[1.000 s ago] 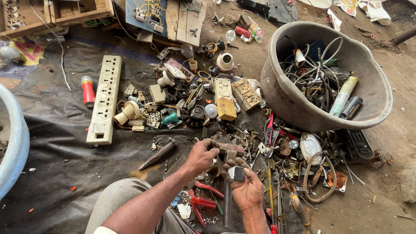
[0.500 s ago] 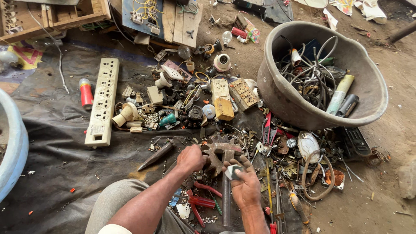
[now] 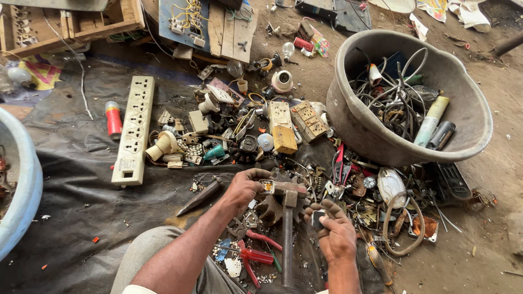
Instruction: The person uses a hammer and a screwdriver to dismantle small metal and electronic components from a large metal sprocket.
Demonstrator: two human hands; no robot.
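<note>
My left hand [image 3: 244, 188] pinches a small orange and white electrical part [image 3: 267, 186] and presses it against the head of a hammer [image 3: 287, 191]. The hammer rests on a rusty gear wheel [image 3: 268, 208], and its handle points toward me between my arms. My right hand [image 3: 335, 237] is a little to the right of the handle, fingers curled on a small dark piece [image 3: 317, 218]. Red-handled pliers [image 3: 256, 255] lie below my left wrist.
A grey tub [image 3: 354, 120] of wires and tubes stands at the right. A white power strip [image 3: 133, 130], a red canister [image 3: 113, 118], switches, sockets and scrap cover the dark sheet [image 3: 81, 207]. A blue basin [image 3: 24, 190] is at the left edge, wooden boards at the back.
My hands were close together over the gear. The right hand has drawn back to the right with the small dark piece, and the hammer's head now lies at my left hand.
</note>
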